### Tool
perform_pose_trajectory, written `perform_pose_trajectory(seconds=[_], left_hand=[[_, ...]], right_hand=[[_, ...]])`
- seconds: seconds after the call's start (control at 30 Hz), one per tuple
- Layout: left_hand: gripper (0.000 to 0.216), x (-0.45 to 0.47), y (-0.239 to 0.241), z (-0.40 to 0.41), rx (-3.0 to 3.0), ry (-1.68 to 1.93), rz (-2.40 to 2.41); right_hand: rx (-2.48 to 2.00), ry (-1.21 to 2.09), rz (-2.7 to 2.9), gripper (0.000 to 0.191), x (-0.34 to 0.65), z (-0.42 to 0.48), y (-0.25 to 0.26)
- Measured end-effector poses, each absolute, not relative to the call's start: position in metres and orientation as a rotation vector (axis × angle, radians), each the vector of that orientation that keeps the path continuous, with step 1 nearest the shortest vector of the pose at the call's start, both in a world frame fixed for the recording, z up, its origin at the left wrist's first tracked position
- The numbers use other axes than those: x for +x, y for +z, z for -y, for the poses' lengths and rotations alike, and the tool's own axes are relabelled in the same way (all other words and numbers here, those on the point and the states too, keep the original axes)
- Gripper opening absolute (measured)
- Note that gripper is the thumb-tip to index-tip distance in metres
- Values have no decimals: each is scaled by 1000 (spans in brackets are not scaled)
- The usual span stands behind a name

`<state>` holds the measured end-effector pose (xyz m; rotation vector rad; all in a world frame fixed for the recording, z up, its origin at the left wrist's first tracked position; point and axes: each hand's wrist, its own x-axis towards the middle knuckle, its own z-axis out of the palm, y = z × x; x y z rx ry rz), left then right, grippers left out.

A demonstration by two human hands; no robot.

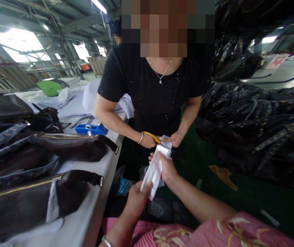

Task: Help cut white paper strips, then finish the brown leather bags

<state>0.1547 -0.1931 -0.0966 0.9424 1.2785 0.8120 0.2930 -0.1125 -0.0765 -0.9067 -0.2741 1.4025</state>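
Observation:
A folded strip of white sheet material point(153, 171) slants between my two hands. My left hand point(138, 196) pinches its near end, thumb on top. Around the far end my right hand point(167, 167) is closed, its fingers partly behind the strip. Just beyond it, a co-worker's hand holds yellow-handled scissors point(152, 136), whose blades lie across the white material at the far end. The co-worker's other hand point(175, 139) grips the piece of material past the blades. Whether the blades are open or closed I cannot tell.
On the white table point(100, 192) at left lie dark brown bags point(70, 195) with straps, a blue tape dispenser point(91, 129) and white sheets. Many black bags point(265, 137) are piled at right. A brown cloth point(223, 175) lies on the dark green floor.

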Motion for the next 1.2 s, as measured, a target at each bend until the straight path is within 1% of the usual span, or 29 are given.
perform_pose_trajectory(seconds=[0.43,0.93,1.2], left_hand=[[50,151,-91,194,938,834,-1315],[51,149,-97,190,945,817,-1301],[50,149,-89,189,952,838,-1292]], right_hand=[[-903,1408,278,28,288,115,-81],[-901,1398,286,24,288,113,-73],[-896,1402,277,25,288,110,-75]])
